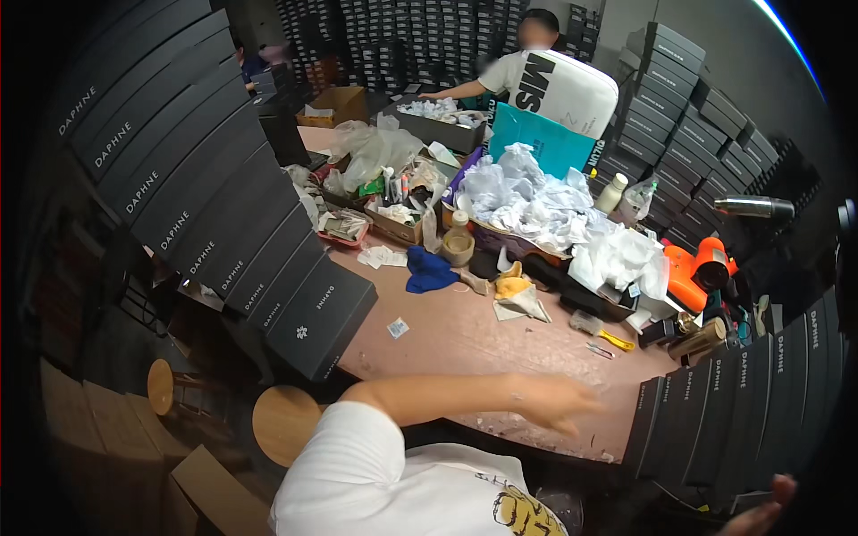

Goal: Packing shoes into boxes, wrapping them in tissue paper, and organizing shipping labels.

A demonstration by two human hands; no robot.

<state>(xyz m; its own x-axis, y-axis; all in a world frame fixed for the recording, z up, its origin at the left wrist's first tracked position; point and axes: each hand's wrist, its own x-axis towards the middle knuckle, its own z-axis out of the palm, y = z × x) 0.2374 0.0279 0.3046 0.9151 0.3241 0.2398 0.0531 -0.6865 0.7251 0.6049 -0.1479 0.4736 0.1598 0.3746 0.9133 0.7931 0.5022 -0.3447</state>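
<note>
My left hand (pixel 556 402) reaches across my body over the pink tabletop (pixel 447 357), blurred by motion. Its fingers look stretched apart, and I see nothing in them. At the lower right, my right hand (pixel 758 516) shows only partly at the dark rim of the view, below a row of black shoe boxes (pixel 706 406). A finger stands away from the rest of it, with nothing visible between. Beyond my left hand lie a yellow-handled brush (pixel 615 339) and a small pair of tweezers or snips (pixel 600 350).
A tall stack of black shoe boxes (pixel 313 322) leans at the left. Crumpled white paper (pixel 527 201) fills a box at the table's back. A blue cloth (pixel 432 270), a bottle (pixel 458 239) and orange heat guns (pixel 697 272) stand around. Another person (pixel 536 71) works beyond; wooden stools (pixel 284 422) stand lower left.
</note>
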